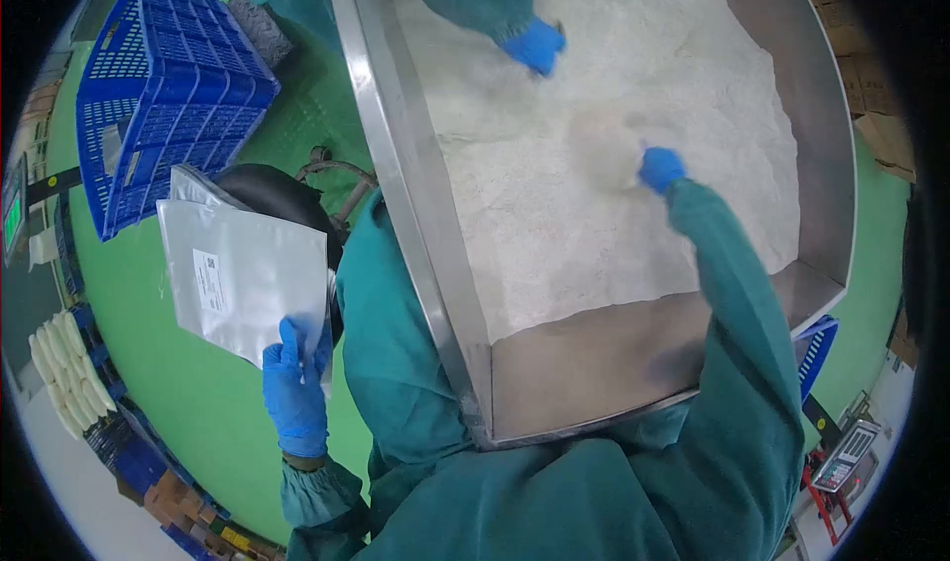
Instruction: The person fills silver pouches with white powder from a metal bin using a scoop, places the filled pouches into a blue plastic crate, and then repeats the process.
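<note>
My left hand (297, 393) grips the lower edge of a flat silver bag (252, 279) with a white label (209, 280). More silver bags show behind it, over a black stool seat (272, 193). Within a large steel tray (574, 378) lies a broad bed of white powder (534, 234). Over the powder, my right hand (661, 169) is closed round the end of a scoop (609, 153), which is smeared by motion. Both of my hands wear blue gloves.
A co-worker's gloved hand (535, 46) is over the powder near the tray's far left. A blue crate (183, 96) stands at upper left. Scales show at the far left (14, 210) and lower right (847, 455). Cartons (884, 143) are at right.
</note>
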Tool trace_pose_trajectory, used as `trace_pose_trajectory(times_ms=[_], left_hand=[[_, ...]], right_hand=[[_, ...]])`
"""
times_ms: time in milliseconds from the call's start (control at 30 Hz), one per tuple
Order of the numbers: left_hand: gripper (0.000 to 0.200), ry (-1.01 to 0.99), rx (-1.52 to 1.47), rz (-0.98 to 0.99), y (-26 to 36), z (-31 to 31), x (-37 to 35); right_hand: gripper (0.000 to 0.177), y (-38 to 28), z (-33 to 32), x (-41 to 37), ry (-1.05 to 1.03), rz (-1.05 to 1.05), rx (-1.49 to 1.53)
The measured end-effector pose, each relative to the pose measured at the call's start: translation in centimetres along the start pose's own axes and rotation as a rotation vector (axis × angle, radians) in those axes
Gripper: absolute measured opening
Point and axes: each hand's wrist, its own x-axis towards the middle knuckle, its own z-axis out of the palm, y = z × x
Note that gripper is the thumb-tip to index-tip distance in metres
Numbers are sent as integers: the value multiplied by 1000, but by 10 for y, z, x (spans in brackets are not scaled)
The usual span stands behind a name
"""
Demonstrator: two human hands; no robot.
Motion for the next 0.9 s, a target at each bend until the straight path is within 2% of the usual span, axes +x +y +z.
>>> trace_pose_trajectory(times_ms=[33,67,100,167,200,267,367,433,467,500,533,600,667,733,800,867,900], left_hand=[[18,-128,144,-104,-18,-4,-1],[21,-253,288,-204,-28,-6,-2],[31,-162,163,-299,-16,-24,5],[15,17,359,-198,-16,-63,15],[10,83,460,-241,-23,-86,18],[10,124,439,-285,-10,-131,23],[8,287,446,-190,-6,-172,10],[24,462,350,167,11,-185,-2],[24,489,338,164,21,-189,-8],[32,420,230,257,35,-190,-11],[40,347,121,353,51,-191,-14],[38,149,268,341,95,-199,-21],[48,242,103,502,122,-178,-21],[46,194,-68,615,150,-142,-9],[37,323,3,701,186,-88,13],[41,38,-126,630,233,-38,36],[44,-29,-157,627,249,-4,48]], right_hand=[[33,-30,36,0,254,-219,-6],[26,-62,65,6,185,-306,95],[27,-91,67,-1,111,-366,126],[31,-152,68,-18,-48,-475,198],[32,-152,53,-34,-20,-429,205],[36,-149,24,-64,47,-284,223],[42,-127,-11,-112,46,-324,147],[43,-115,-41,-152,103,-299,155],[43,-111,-58,-174,138,-283,176],[43,-108,-76,-194,162,-279,163],[41,-106,-96,-218,102,-242,254],[38,-97,-113,-249,67,-195,328],[33,-79,-118,-273,126,-193,441],[33,-62,-115,-292,179,-170,454],[33,-41,-111,-305,224,-147,456],[34,-14,-106,-316,257,-149,417],[34,-7,-111,-327,253,-147,391]])
